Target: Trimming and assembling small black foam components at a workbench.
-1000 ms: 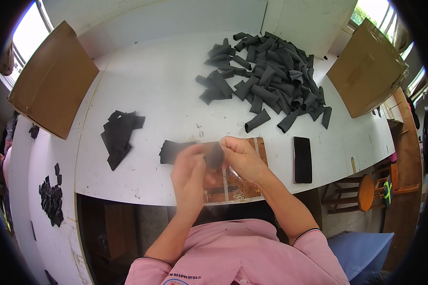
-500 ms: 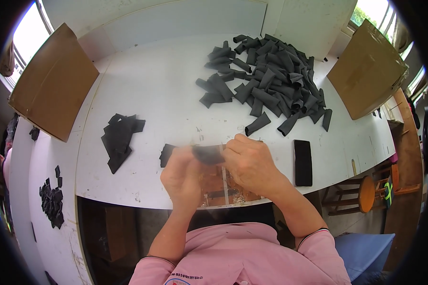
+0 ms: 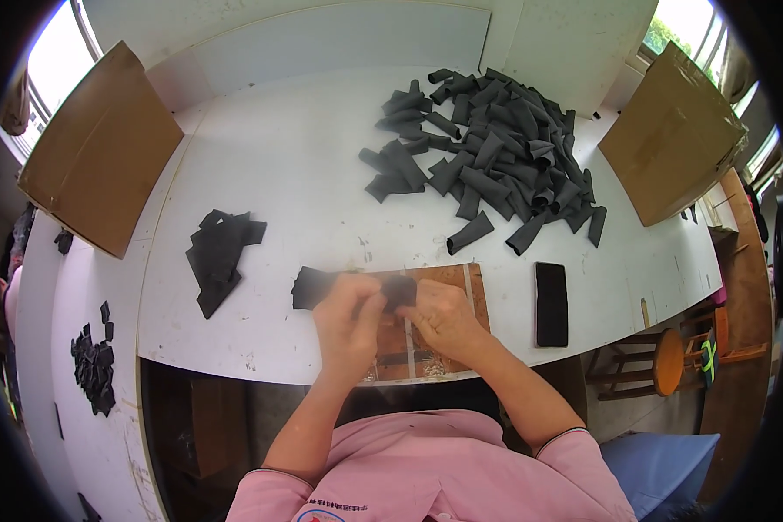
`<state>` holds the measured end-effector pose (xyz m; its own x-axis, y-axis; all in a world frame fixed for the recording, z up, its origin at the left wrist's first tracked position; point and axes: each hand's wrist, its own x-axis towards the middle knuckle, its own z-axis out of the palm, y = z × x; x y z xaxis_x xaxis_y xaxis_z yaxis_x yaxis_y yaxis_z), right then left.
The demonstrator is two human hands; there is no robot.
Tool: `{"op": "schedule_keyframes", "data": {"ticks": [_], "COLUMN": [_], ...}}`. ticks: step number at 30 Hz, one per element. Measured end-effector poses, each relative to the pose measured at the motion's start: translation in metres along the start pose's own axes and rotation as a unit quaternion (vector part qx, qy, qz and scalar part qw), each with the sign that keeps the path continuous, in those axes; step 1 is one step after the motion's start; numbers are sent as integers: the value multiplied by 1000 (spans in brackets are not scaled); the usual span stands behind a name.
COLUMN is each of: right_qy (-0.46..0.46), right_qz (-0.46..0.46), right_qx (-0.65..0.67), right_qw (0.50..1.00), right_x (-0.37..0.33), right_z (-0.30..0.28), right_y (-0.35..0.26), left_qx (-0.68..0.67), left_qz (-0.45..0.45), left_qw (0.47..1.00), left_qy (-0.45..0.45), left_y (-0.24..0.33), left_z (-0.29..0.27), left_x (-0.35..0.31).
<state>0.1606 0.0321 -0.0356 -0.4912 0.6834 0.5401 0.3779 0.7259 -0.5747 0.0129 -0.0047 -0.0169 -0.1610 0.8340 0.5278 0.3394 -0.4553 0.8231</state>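
Observation:
Above a brown board (image 3: 391, 342) at the table's near edge, I hold a small black fabric piece (image 3: 399, 291) between both hands. My left hand (image 3: 348, 315) pinches its left end, fingers bent and pressed together. At its right end my right hand (image 3: 445, 318) grips with curled fingers. The piece looks short and bunched, its lower edge partly covered by my fingertips. Just beyond my left hand, other flat black pieces (image 3: 308, 289) lie on the table, partly hidden by that hand.
Dark tube-shaped sleeves (image 3: 505, 148) are heaped at the far right. Flat black pieces (image 3: 217, 259) lie in a stack at left, with smaller scraps (image 3: 94, 370) farther left. A phone (image 3: 552, 304) lies right of the board. Cardboard boxes (image 3: 104, 148) (image 3: 674, 135) flank the table; a stool (image 3: 667, 362) stands at right.
My right hand has moved left and slightly down, closer to my left hand. The black piece, stretched sideways before, now looks shorter and more upright between them.

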Motion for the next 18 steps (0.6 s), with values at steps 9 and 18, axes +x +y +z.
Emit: {"op": "schedule_keyframes", "data": {"ticks": [9, 18], "right_qy": [-16, 54], "right_qz": [-6, -68], "right_qx": [13, 8], "right_qw": [1000, 996], "right_x": [6, 17], "right_z": [-4, -17], "right_y": [-10, -28], "left_qx": [-239, -257], "left_qz": [-180, -99], "left_qw": [954, 957], "left_qy": [17, -89], "left_y": [5, 27], "left_z": [-4, 1], "left_x": [-12, 22]}}
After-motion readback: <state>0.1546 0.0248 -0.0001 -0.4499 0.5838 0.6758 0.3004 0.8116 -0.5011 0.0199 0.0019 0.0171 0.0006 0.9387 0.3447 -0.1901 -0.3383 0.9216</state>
